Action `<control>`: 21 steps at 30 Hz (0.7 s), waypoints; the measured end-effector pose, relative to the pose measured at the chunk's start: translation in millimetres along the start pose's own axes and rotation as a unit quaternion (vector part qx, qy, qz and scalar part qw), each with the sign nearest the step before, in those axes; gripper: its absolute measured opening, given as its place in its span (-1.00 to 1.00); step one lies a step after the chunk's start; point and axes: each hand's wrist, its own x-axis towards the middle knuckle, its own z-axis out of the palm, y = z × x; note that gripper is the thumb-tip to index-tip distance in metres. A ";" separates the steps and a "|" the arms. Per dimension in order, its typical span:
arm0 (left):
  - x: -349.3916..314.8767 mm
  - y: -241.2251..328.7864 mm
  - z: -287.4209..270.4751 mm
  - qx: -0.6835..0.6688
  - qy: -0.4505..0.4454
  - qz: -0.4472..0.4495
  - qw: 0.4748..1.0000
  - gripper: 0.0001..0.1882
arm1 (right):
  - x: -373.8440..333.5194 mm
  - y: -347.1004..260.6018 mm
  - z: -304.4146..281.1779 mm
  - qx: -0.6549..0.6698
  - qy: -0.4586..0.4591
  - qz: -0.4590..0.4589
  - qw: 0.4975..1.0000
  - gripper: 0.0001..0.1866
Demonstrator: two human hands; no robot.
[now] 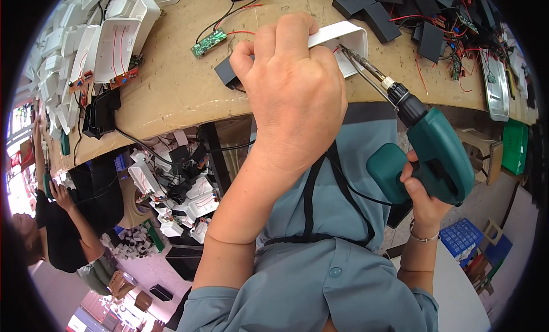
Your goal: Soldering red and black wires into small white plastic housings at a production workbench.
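Note:
My left hand (294, 89) is closed on a white plastic casing (354, 39) above the front part of the workbench. Its fingertips are partly hidden behind the hand. In my right hand (422, 195) is a teal soldering gun (439, 146), gripped by the handle. The gun's thin metal tip reaches inside the casing, near a bit of red wire; whether it touches anything there I cannot tell. Left of my left hand lies a small green circuit board (209, 44) with black and red wires. A black plastic box (227, 73) sits close by, partly covered by the hand.
White casings (117, 46) with red wires pile up at the left of the workbench (166, 97). Black boxes (380, 20) and loose wired boards crowd the back right, near a metal tray (495, 86). A container of parts (189, 183) stands below the edge. Another person (63, 229) works at far left.

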 end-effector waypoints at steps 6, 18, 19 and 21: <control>-0.5 -1.2 1.2 -0.015 0.012 0.010 1.000 -0.93 | 0.7 -4.4 1.6 -0.009 0.012 0.022 1.000 -0.44; 1.0 1.0 -4.6 0.018 -0.014 -0.003 1.000 -0.95 | 1.2 -15.3 1.1 -0.038 0.016 0.033 0.999 -0.45; 1.1 1.2 -4.7 0.016 -0.014 -0.003 1.000 -0.95 | 1.9 -16.6 3.3 -0.038 0.017 0.032 0.999 -0.45; 1.1 1.6 -4.7 0.019 -0.014 -0.003 1.000 -0.95 | 3.2 -18.6 7.9 -0.020 0.049 0.035 0.998 -0.46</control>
